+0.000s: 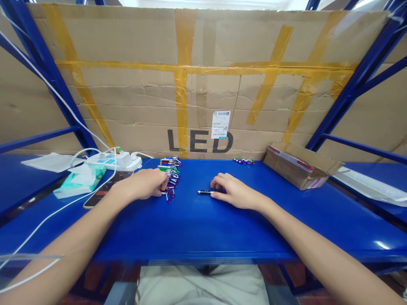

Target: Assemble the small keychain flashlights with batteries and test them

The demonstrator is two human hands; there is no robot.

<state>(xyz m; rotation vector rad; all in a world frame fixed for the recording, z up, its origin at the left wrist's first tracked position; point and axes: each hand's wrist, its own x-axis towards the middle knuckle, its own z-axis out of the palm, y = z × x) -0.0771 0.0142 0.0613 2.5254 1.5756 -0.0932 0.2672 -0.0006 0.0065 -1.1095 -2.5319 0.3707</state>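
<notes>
A row of small keychain flashlights (172,169) with coloured carabiner clips lies on the blue table, left of centre. My left hand (151,184) is at the near end of this row, fingers curled and closed on a keychain flashlight. Its purple carabiner (169,196) sticks out past the fingertips; most of its barrel is hidden. To the right, a single black flashlight (204,192) lies flat on the table. My right hand (233,191) rests beside it, thumb tip at the flashlight's right end and bent fingers apart from the thumb.
Several more keychain flashlights (244,161) lie at the back edge. An open cardboard box (300,165) stands at right. On the left are a phone (106,188), a tissue pack (81,181), and a power strip (111,161) with white cables. A large cardboard sheet (143,106) backs the table.
</notes>
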